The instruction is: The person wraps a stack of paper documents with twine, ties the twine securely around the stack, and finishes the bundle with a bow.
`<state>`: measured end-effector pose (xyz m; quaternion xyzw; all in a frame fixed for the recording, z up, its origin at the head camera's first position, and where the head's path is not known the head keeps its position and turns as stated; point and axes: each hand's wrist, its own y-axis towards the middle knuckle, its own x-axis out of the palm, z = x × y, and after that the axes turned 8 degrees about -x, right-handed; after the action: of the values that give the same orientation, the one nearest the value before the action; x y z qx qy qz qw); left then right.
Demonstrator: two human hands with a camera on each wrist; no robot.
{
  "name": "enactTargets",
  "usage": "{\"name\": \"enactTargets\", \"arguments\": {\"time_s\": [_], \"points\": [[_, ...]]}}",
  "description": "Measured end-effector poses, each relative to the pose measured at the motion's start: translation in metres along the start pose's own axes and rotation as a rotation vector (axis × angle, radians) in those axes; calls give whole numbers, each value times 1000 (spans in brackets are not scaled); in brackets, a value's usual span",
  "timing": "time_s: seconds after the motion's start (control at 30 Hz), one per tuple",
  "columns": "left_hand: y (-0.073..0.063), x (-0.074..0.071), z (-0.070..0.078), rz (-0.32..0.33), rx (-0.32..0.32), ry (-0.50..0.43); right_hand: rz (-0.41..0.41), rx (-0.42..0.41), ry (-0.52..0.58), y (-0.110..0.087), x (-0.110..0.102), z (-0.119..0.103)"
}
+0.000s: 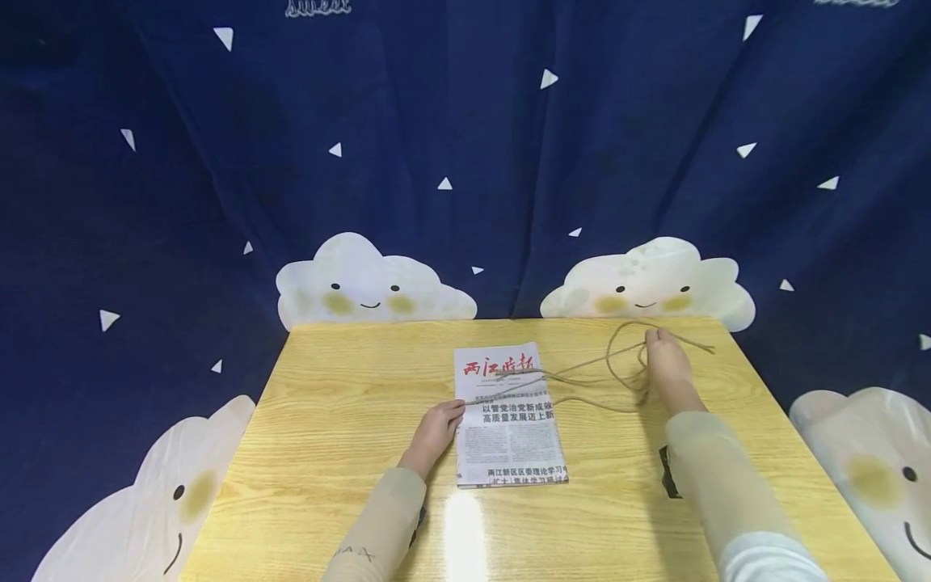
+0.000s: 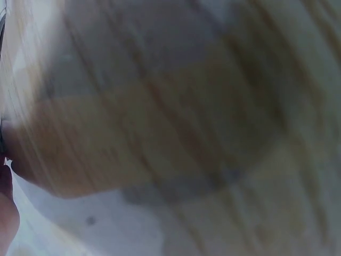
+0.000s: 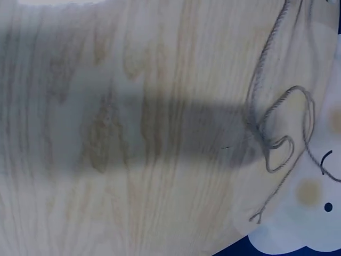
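A folded newspaper with red and black print lies upright to me on the wooden table. Thin brown rope crosses its upper part and trails off to the right in loose loops. At the newspaper's left edge my left hand pinches one stretch of the rope. Over the table's far right part, my right hand grips the looped rope, with a loose tail poking out beyond it. In the right wrist view the rope hangs in bends and loops. The left wrist view is blurred, with only a fingertip at its left edge.
The light wooden table has its far edge against a dark blue curtain with white triangles and clouds. A bright reflection lies on the wood below the newspaper. A small black object shows beside the right sleeve.
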<state>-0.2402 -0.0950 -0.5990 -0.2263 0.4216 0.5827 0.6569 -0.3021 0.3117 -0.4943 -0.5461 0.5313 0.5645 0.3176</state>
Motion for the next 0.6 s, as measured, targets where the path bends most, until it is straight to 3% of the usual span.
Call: {"name": "enactTargets", "arguments": {"time_s": [0.13,0.27,0.4,0.5,0.6], "points": [[0,0,2,3,1,-20,52,134,32,2,-8,2],[-1,-1,3,-4,-12,-31,142,397,139,5,-15,7],[-1,-1,2,-7,-23,-24,309,622,277,10,-19,9],[-1,-1,1,-6,-25,-17,428,719,379,12,-19,5],[-1,-1,2,-14,-35,-22,448,760,482,13,-16,-2]]}}
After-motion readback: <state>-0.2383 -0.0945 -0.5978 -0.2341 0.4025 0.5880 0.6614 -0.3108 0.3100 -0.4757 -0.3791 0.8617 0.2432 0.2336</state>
